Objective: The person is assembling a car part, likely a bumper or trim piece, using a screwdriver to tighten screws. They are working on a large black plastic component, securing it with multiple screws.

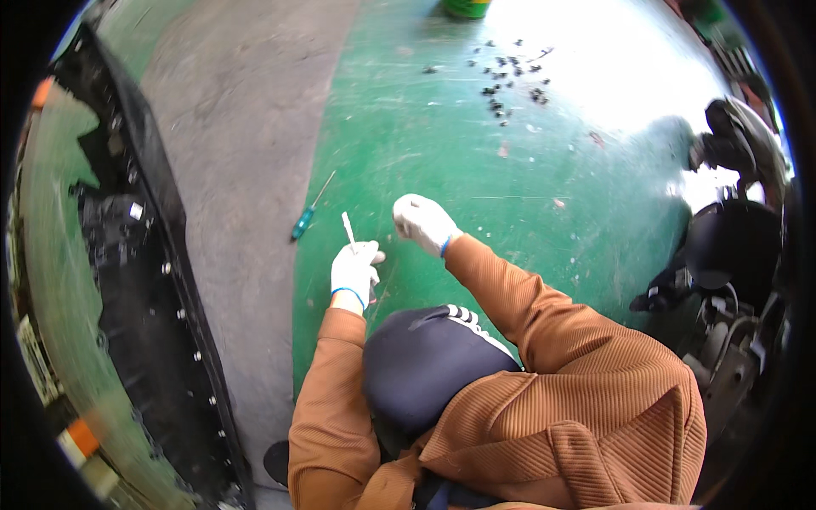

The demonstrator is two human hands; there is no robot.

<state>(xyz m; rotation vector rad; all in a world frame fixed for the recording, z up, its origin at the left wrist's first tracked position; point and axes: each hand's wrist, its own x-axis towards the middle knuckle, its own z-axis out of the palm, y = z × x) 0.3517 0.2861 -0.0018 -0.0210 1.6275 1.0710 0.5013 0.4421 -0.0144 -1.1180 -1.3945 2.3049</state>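
Note:
My left hand [354, 272], in a white glove with a blue cuff edge, is closed around the lower end of a thin white stick [348, 228]. The stick points up and away from me; its exact kind does not show. To its right, my gloved right hand [425, 223] is held with its fingers curled in. Whatever those fingers hold, if anything, is hidden from view. Left of my left hand, a screwdriver [303, 221] with a teal handle lies on the green floor [408, 153], its shaft pointing away from me.
A long black panel [144, 280] with several small clips along its edge lies at my left on a grey strip [238, 153]. Many small dark fasteners [501, 81] are scattered on the far floor, near a green container [466, 8]. Dark machine parts [735, 246] stand at the right.

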